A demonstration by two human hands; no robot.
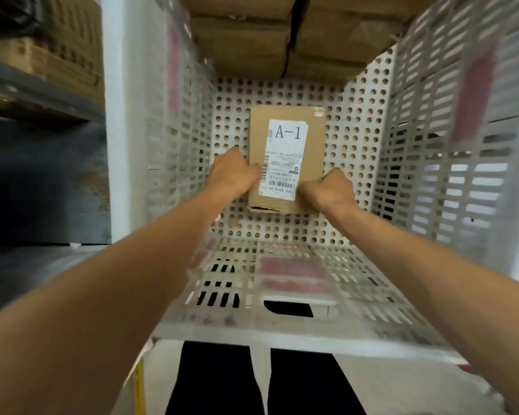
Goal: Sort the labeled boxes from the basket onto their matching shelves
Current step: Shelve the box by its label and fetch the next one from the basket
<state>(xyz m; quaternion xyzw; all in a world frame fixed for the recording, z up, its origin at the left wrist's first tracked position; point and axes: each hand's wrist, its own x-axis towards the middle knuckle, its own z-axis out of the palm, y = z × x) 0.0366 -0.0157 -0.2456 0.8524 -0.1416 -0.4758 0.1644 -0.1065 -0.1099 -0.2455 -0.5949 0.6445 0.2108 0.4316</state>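
A small brown cardboard box (286,157) with a white label reading "A-1" lies at the bottom of a deep white perforated plastic basket (282,333). My left hand (232,172) grips the box's left edge, thumb over the label's lower corner. My right hand (328,188) grips the box's lower right corner, fingers curled under it. Both arms reach down into the basket. No other box shows inside the basket.
Brown cardboard boxes (243,40) are stacked beyond the basket's far wall. A grey metal shelf (39,88) with more cartons stands to the left. My legs in black trousers (216,381) show below the basket's near rim, on a pale floor.
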